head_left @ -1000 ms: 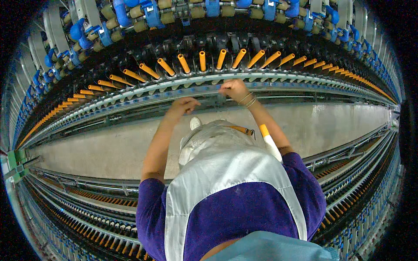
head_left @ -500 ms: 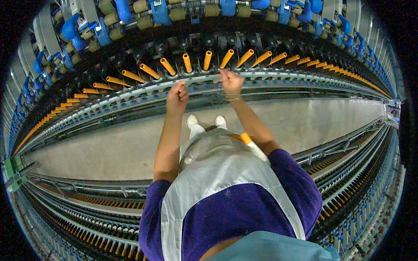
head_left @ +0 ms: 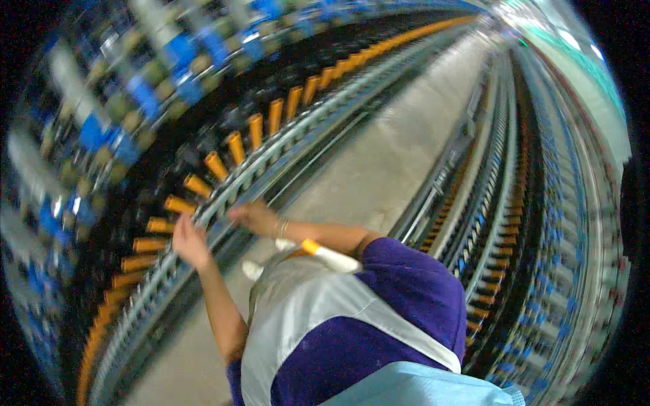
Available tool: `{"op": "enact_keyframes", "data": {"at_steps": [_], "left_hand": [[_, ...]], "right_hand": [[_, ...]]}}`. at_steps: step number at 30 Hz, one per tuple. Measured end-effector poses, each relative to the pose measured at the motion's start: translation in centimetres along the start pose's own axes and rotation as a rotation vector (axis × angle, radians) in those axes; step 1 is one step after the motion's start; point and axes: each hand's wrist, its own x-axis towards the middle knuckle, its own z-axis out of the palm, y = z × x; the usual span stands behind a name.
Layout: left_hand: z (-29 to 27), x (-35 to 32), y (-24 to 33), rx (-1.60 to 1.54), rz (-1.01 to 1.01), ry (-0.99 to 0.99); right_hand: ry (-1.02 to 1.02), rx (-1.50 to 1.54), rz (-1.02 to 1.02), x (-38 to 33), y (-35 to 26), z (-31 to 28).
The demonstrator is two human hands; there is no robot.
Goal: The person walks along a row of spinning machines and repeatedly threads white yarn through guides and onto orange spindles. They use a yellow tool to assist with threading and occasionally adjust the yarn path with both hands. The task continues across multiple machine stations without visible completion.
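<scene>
My left hand point(head_left: 190, 242) is raised at the spindle rail, fingertips drawn together close beside one of the orange tubes point(head_left: 179, 205). Whether it touches that tube cannot be told through the blur. To its right, my right hand point(head_left: 254, 218) hovers over the rail's near edge, its fingers pinched and pointing left. Anything as thin as yarn between the fingers of either hand is too small to see. A white-wound bobbin with an orange end point(head_left: 330, 257) sticks out at the apron's waist, under my right forearm.
The long row of orange tubes stands upright along the pale metal rail point(head_left: 298, 141). Blue and grey machine parts point(head_left: 183, 51) rise behind them. Across the grey floor aisle point(head_left: 379, 145) runs a second machine point(head_left: 497, 223) with more orange tubes.
The view has swung to the right, so the aisle's far end now shows at the top. My left hand is now closer to the tubes, while my right hand has drawn back from them.
</scene>
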Motion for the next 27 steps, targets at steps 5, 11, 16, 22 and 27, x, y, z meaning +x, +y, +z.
{"op": "enact_keyframes", "data": {"at_steps": [5, 11, 16, 22, 27], "left_hand": [[1.6, 0.0, -7.0, 0.221, -0.178, 0.040], [1.9, -0.3, -14.7, -0.080, 0.002, -0.093], [2.3, -1.4, -16.7, 0.341, -0.037, -0.146], [2.9, -1.0, -12.6, 0.156, -0.287, -0.262], [1.1, -1.9, -8.9, 0.065, -0.284, -0.280]], "right_hand": [[0.078, 0.134, -0.173, 0.7, -5.0, -2.9], [0.246, -0.081, -0.513, 2.0, -6.6, -2.6], [0.170, -0.359, -0.646, -0.3, -3.9, -3.2], [-0.125, -0.338, -0.406, 2.7, -7.7, -1.5], [-0.210, -0.830, -0.833, 14.8, -15.8, -1.8]]}}
